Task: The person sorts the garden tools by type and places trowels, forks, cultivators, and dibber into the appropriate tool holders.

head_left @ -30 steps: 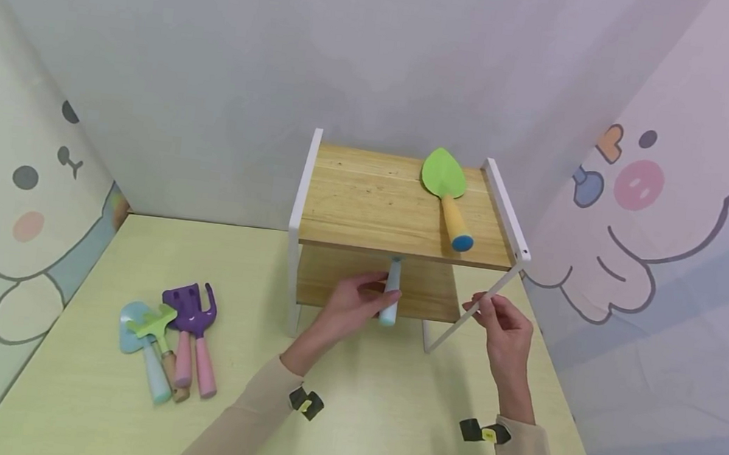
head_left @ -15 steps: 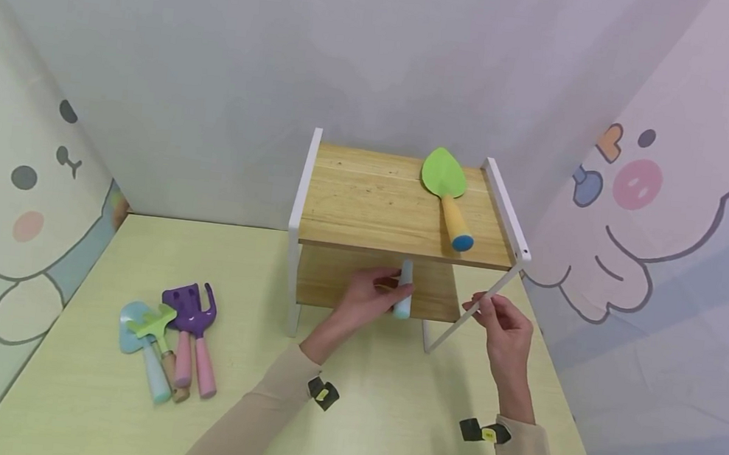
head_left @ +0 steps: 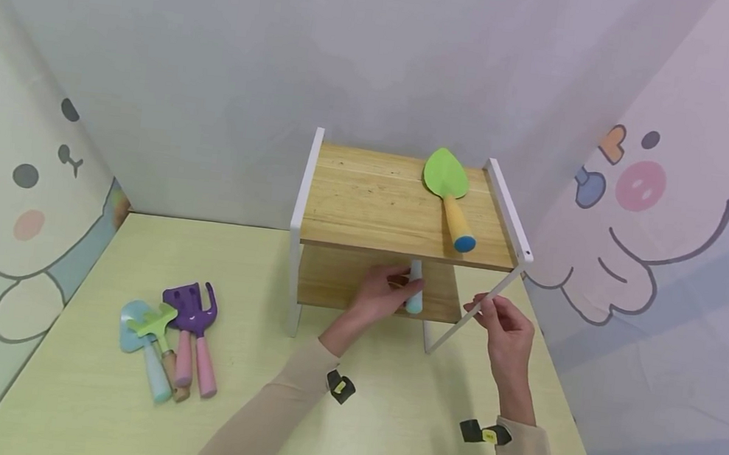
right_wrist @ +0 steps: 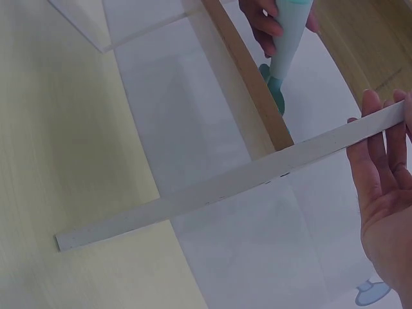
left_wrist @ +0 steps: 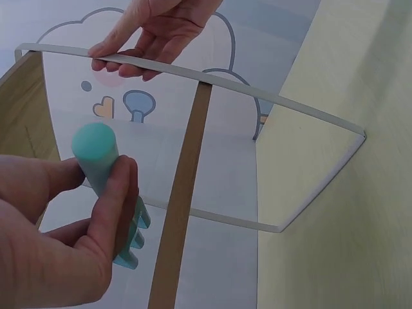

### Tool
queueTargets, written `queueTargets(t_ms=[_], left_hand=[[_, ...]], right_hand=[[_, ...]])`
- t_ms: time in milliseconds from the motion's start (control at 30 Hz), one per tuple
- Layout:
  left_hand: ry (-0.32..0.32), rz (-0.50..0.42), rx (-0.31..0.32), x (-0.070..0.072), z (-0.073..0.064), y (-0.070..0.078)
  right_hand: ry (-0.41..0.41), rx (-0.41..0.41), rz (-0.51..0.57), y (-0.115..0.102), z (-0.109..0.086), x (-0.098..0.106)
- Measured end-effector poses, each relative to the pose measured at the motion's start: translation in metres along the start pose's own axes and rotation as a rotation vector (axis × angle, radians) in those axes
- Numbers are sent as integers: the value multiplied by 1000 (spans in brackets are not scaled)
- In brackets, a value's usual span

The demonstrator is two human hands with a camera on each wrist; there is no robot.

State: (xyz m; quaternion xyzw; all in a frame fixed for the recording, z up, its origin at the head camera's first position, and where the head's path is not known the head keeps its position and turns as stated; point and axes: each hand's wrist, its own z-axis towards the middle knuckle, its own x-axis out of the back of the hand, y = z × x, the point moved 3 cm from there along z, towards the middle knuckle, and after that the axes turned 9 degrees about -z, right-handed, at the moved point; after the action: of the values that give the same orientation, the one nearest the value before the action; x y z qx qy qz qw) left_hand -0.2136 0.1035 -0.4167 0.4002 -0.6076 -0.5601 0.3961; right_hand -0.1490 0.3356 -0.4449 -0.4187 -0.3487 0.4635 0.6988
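Observation:
My left hand [head_left: 379, 296] pinches the pale blue handle of a small garden rake [head_left: 413, 304] between thumb and fingers, between the upper and lower boards of a two-tier shelf [head_left: 361, 197]. Teal prongs [left_wrist: 131, 254] show beyond the fingers in the left wrist view; the head view hides them under the upper board. On the shelf's right side, my right hand [head_left: 508, 335] pinches the slanted white leg [head_left: 451, 332] with thumb and fingertips. A green trowel [head_left: 445, 174] with a yellow handle lies on the upper board.
At the left of the table [head_left: 72, 404] lie a light blue shovel [head_left: 132, 325], a small green rake [head_left: 157, 322] and purple tools [head_left: 192, 309] with pink handles, partly overlapping. A grey-white backdrop [head_left: 233, 80] with cartoon animals stands behind and beside the table.
My left hand has moved right and deeper between the boards, carrying the rake, so less of its handle sticks out in front. My right hand has stayed on the leg.

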Motion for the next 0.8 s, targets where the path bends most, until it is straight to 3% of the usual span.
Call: queueTargets(t_ms=[367, 633, 800], left_hand=[[17, -21, 43, -5, 9, -2], [21, -33, 12, -7, 12, -3], [58, 24, -11, -9, 14, -4]], right_hand=[[6, -3, -8, 0, 0, 0], [11, -1, -3, 0, 0, 0], [14, -8, -4, 0, 0, 0]])
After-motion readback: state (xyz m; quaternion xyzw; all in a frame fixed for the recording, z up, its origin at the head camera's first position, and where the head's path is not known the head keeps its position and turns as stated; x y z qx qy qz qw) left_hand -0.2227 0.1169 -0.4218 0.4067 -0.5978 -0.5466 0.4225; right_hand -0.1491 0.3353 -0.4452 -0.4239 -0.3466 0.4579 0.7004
